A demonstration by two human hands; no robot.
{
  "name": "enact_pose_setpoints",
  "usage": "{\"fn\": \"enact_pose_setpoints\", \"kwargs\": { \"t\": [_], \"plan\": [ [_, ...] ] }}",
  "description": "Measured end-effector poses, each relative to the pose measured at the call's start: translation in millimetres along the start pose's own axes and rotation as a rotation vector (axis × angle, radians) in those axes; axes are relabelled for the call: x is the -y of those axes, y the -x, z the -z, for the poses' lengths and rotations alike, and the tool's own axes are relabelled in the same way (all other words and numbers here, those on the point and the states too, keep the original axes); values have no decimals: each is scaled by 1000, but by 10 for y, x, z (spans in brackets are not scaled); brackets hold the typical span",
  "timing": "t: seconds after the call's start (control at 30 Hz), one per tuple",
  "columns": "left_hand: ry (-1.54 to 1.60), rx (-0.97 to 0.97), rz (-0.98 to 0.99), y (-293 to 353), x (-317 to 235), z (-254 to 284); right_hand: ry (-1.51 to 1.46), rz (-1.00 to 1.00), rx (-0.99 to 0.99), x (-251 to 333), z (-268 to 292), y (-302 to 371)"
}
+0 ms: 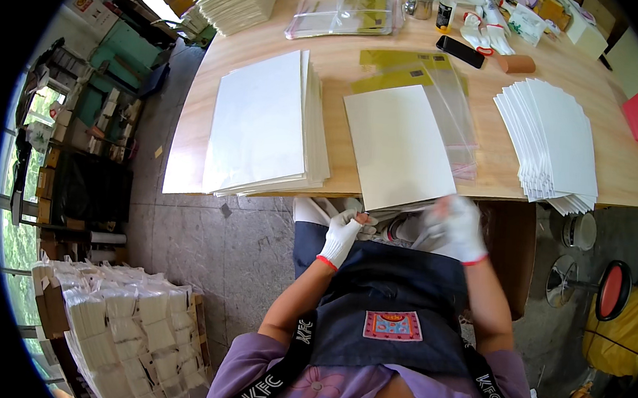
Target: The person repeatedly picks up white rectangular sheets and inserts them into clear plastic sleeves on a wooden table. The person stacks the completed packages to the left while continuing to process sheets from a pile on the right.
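Your left hand (343,234), in a white glove with a red cuff, sits just below the near edge of the wooden table (617,172), fingers curled in and pinching the lower left corner of the white sheet (397,145) — or the thin film at its edge; which of the two the fingertips hold is too small to tell. Your right hand (456,225), gloved the same way, is blurred; it rests at the sheet's lower right corner, fingers bent downward over the edge, and whether it grips the sheet or only touches it cannot be told.

The white sheet lies flat on the table directly ahead of both hands, its near edge hanging slightly over the table rim between them. Its far right side overlaps a clear plastic sleeve (455,109) with a yellowish top, which spreads away from you.

To the left of the sheet, well apart from your left hand, sits a tall stack of large white sheets (261,125). To the right, a fanned stack of white sheets (552,145) lies near the table's edge. Farther back — a black phone (460,51) and a small dark bottle (445,10).
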State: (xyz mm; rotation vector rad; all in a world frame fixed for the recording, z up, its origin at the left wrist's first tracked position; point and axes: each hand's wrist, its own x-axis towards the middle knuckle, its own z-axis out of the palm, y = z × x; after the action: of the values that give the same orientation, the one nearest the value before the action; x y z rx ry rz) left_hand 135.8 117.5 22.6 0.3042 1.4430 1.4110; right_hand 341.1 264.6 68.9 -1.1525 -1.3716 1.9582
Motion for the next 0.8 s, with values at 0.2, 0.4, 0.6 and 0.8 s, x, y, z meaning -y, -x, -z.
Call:
{"fn": "enact_pose_setpoints", "kwargs": {
  "t": [0.2,0.4,0.6,0.8],
  "plan": [
    [-523,89,-278,-68,189,324,-201,1,-318,-1592,3043,547],
    [-1190,-230,-1145,-74,150,198,1585,-318,-31,-854,1736,752],
    [-1254,-96,-1251,-194,-71,72,1382,876,-111,106,542,107],
    [-402,-189,-544,-227,131,85,963,381,-336,-157,327,-221]
  ]
}}
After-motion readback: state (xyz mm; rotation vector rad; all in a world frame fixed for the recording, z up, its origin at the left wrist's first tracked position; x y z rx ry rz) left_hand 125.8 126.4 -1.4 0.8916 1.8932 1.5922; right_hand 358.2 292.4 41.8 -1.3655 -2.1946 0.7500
